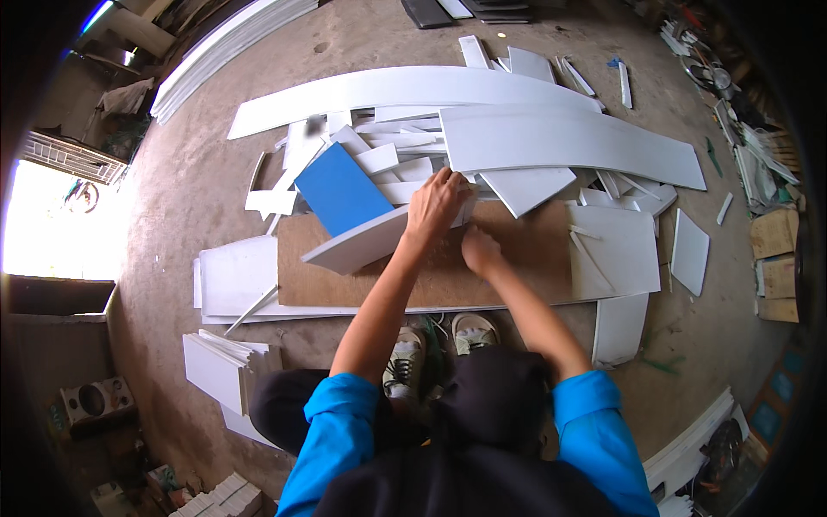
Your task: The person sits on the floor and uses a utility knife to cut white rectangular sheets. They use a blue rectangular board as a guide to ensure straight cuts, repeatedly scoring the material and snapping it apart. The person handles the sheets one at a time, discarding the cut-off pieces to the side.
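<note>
My left hand (437,205) grips the upper end of a long white board piece (357,242) that lies tilted across a brown wooden board (525,246) on the floor. My right hand (479,250) is closed in a loose fist just below and to the right of it, resting over the brown board; whether it holds anything small is hidden. A blue-faced panel (342,189) lies just left of my left hand, partly under the white piece. Both sleeves are blue.
Many white board offcuts and long curved white strips (405,86) lie scattered on the concrete floor beyond the hands. A stack of white panels (226,364) stands at the lower left. My shoes (405,362) are below the brown board. Cardboard boxes (775,263) sit at the right.
</note>
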A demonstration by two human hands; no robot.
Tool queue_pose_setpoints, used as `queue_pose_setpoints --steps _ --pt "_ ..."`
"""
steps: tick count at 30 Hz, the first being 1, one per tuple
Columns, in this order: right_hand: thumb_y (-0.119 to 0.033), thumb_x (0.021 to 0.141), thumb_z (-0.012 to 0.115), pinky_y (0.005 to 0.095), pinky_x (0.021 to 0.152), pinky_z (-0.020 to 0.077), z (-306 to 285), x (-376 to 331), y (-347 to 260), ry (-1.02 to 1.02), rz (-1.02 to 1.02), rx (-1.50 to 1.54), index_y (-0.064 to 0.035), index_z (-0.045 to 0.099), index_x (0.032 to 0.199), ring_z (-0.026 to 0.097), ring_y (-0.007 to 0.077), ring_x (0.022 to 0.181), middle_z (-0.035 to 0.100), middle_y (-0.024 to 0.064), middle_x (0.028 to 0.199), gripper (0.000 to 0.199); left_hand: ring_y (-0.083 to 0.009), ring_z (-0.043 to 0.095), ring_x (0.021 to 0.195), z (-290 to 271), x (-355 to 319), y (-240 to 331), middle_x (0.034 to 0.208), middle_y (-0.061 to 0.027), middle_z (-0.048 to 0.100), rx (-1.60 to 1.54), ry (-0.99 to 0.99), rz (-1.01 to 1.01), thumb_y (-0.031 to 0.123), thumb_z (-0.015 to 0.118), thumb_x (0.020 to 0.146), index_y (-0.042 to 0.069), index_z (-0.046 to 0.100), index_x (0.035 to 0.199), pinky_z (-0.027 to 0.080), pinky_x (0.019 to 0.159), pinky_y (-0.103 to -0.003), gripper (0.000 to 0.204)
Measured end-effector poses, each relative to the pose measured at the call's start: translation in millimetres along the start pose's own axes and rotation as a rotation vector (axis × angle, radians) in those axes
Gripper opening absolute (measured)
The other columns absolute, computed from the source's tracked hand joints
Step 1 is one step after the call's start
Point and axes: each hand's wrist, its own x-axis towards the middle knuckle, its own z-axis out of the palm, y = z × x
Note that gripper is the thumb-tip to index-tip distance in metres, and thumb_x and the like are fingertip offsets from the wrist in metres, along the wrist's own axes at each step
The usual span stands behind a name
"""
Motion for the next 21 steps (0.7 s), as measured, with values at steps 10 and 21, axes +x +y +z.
queue_pose_setpoints --steps 10,21 --pt "-0.025 0.090 0.038 0.0517 0.059 0.0475 38 -16 25 0.060 0.024 0.008 -0.0007 0.041 0.101 0.058 0.0436 0.070 0.059 0.0255 0.071 0.027 -0.0316 0.059 0.062 7 4 -10 0.074 -0.0132 0.060 0.117 -0.170 -0.015 0.027 0.060 0.077 0.005 0.052 0.090 0.048 0.054 -0.039 0.027" --pt "-0.036 0.090 0.044 0.0260 0.045 0.0468 -97 -5 41 0.110 -0.019 1.172 -0.0065 0.045 0.090 0.050 0.0124 0.045 0.048 0.0025 0.056 0.029 -0.0231 0.064 0.071 -114 30 -33 0.079 -0.0161 0.063 -0.389 0.154 -0.152 0.013 0.062 0.078 0.004 0.056 0.101 0.050 0.061 -0.030 0.025"
